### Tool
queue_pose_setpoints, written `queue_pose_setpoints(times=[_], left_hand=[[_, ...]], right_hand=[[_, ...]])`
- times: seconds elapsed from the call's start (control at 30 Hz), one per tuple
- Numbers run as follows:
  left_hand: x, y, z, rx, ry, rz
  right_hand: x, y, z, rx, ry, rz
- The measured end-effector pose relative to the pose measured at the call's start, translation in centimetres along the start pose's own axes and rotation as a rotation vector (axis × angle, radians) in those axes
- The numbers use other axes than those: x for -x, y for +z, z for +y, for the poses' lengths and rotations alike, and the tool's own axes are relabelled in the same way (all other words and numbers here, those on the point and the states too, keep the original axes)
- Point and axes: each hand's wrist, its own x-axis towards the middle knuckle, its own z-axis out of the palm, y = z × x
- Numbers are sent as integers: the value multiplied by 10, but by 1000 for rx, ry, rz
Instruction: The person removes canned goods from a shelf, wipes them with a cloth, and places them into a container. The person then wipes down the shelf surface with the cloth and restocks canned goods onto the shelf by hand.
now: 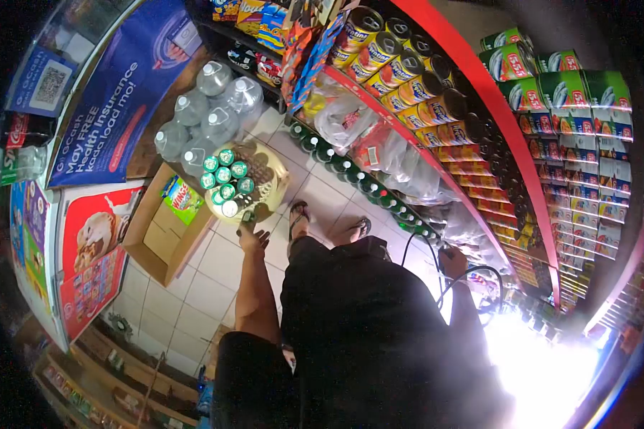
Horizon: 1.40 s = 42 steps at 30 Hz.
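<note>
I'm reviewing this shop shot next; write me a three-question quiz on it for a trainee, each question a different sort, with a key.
1. True or false: the green Wings packet lies at the cardboard box, outside the yellow tub.

2. Which of these is nearest the left hand?
A) the 555 cans
B) the GCash banner
C) the yellow tub

3. Fill the blank: most of the round tops showing in the yellow tub are ___ in colour.

Key: 1. True. 2. C; the left hand is by the tub's near edge. 3. Green.
</note>
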Motion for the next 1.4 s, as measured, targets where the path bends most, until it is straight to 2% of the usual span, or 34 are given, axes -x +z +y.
queue_pose_setpoints(times=[0.1,0.13,0.17,0.2,0.23,0.27,0.37,0.4,0.47,0.53,0.63,0.67,0.73,0.77,0.83,0.87,0.9,0.93,0.97,1.03,1.07,1.1,1.13,1.17,1.2,1.27,1.3,1.37,1.4], left_hand=[[-30,21,-8,-76,68,-20],[-37,30,-5,-116,82,-49],[-43,39,-4,-20,84,-14],[-44,48,-2,74,86,21],[-50,56,-3,167,85,58],[-58,64,-2,186,49,178],[-84,80,-10,371,167,174],[-91,79,-8,373,94,67],[-117,73,-25,392,118,42],[-78,91,-13,355,181,159],[-59,88,-14,460,169,102],[-51,84,-14,461,120,79],[-51,74,-21,257,28,-32],[-57,70,-28,52,14,-124],[-76,64,-45,-551,120,-415],[-63,71,-45,-656,138,-504],[-8,96,-15,-752,60,-563],[56,123,6,-749,128,-578],[108,146,23,-661,234,-696],[162,194,40,-566,481,-929],[179,220,48,-563,631,-1047],[226,248,68,-469,937,-1134],[293,263,93,-294,939,-1161],[338,281,115,-341,1042,-1194],[382,292,131,-294,1059,-1276],[437,330,150,-339,1473,-1189],[465,349,165,-370,1861,-1096],[489,389,169,-424,2185,-792],[490,406,168,-537,2144,-767]], right_hand=[[6,-32,-16,153,7,-31],[11,-45,-35,121,133,-78],[17,-45,-22,20,11,45],[14,-43,5,-2,1,40],[15,-49,-2,-23,-8,35],[24,-59,-5,28,43,65],[24,-57,32,-56,160,63],[34,-64,8,44,105,138],[45,-76,-34,54,130,95],[46,-75,-34,68,103,79],[45,-63,-15,-3,143,80],[46,-59,-9,28,35,127],[45,-55,-8,-12,126,66],[43,-55,-10,-38,172,48],[47,-43,-16,-30,161,171],[47,-39,-13,-23,137,182],[48,-32,-9,-14,114,187],[49,-21,-5,-127,215,170],[51,-15,-2,-104,243,137],[50,-5,1,-54,283,61],[60,-19,-31,-151,324,34],[56,0,-4,-73,218,16],[52,21,29,4,111,6],[58,23,18,-96,238,48],[63,24,7,-200,361,105],[67,19,5,-206,421,0],[71,18,4,-224,471,-20],[81,36,37,-28,54,124],[82,45,50,-28,-21,161]])
